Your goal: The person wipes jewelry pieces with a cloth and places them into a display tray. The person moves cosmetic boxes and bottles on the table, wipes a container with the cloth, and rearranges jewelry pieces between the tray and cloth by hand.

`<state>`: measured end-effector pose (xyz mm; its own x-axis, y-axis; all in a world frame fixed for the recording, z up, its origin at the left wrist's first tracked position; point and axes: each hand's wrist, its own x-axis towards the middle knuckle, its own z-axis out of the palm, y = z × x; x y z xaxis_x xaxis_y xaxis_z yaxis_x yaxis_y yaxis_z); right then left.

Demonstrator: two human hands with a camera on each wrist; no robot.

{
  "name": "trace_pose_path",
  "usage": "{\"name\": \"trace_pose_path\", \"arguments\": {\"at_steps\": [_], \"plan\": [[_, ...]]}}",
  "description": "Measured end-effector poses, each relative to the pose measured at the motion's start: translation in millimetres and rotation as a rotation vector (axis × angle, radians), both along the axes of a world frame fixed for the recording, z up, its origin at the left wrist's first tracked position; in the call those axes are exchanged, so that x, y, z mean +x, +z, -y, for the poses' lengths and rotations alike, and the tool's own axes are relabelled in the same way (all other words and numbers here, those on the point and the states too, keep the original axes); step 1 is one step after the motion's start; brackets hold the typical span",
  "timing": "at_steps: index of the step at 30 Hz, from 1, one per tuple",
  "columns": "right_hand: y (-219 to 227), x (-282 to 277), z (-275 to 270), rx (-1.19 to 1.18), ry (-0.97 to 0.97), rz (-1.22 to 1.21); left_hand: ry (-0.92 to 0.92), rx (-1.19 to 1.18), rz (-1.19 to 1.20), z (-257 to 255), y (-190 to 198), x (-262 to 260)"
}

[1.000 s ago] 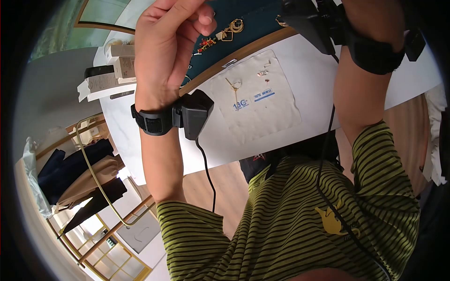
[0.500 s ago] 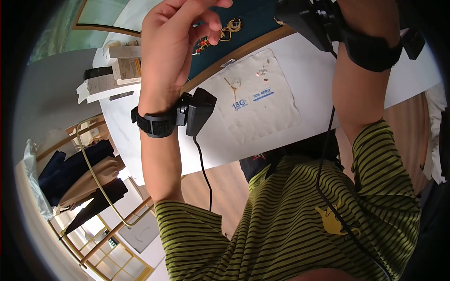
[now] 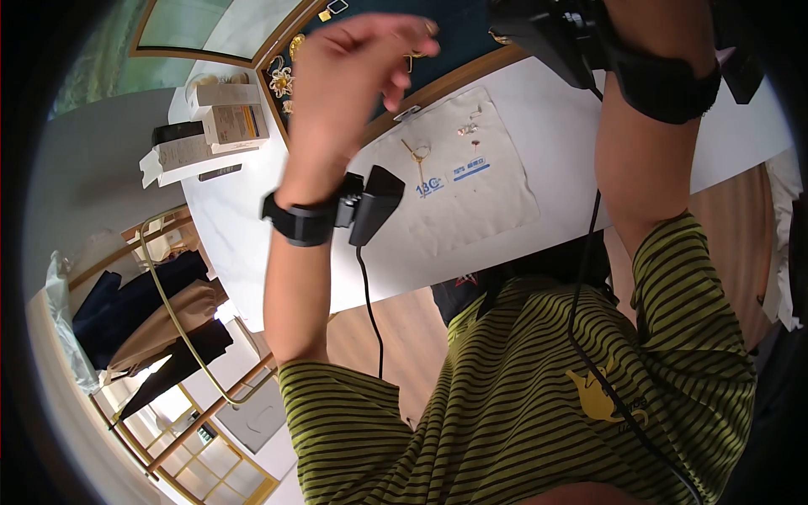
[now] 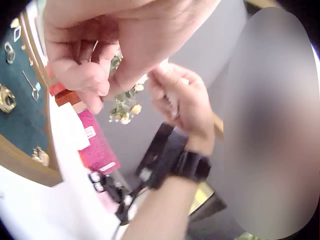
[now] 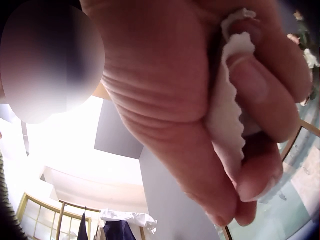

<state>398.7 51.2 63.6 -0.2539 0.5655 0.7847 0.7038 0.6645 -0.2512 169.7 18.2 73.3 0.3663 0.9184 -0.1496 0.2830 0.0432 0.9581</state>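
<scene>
My left hand (image 3: pixel 353 76) is raised over the front edge of the jewellery tray (image 3: pixel 471 72), blurred in the head view. In the left wrist view its fingers (image 4: pixel 80 75) are bent in toward the thumb; I cannot tell whether something small sits between them. Only the forearm of my right arm shows in the head view. The right wrist view has my right hand (image 5: pixel 200 100) gripping a small white cloth (image 5: pixel 225 115) with a scalloped edge, folded between fingers and palm. In the left wrist view the right hand is raised beyond the left.
A beige pouch (image 3: pixel 480 206) with blue print lies flat on the white table (image 3: pixel 240 252); a gold-coloured piece (image 3: pixel 417 153) and small earrings (image 3: pixel 468 130) rest on it. Boxes (image 3: pixel 231 126) stand at the left. A pink box (image 4: pixel 97 142) and flowers (image 4: pixel 127 102) show beyond.
My left hand has moved right and slightly down in the head view, uncovering jewellery at the tray's left end. The right forearm has shifted only slightly.
</scene>
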Motion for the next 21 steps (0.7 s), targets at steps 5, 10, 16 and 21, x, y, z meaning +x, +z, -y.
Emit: {"name": "trace_pose_path", "arguments": {"at_steps": [5, 10, 16, 21], "plan": [[-11.0, 9.6, -3.7, 0.063, -0.018, -0.032, -0.142, 0.401, -0.607, 36.3, -57.8, 8.9], [-20.3, 15.7, -7.1, 0.114, -0.025, -0.064, -0.191, 0.384, -0.800, 40.1, -68.8, 11.4], [-27.5, 20.5, -12.1, 0.188, -0.032, -0.105, -0.207, 0.473, -0.833, 42.0, -71.1, 13.6], [-33.7, 24.0, -14.8, 0.245, -0.036, -0.137, -0.197, 0.468, -0.782, 45.2, -55.2, 7.1]]}}
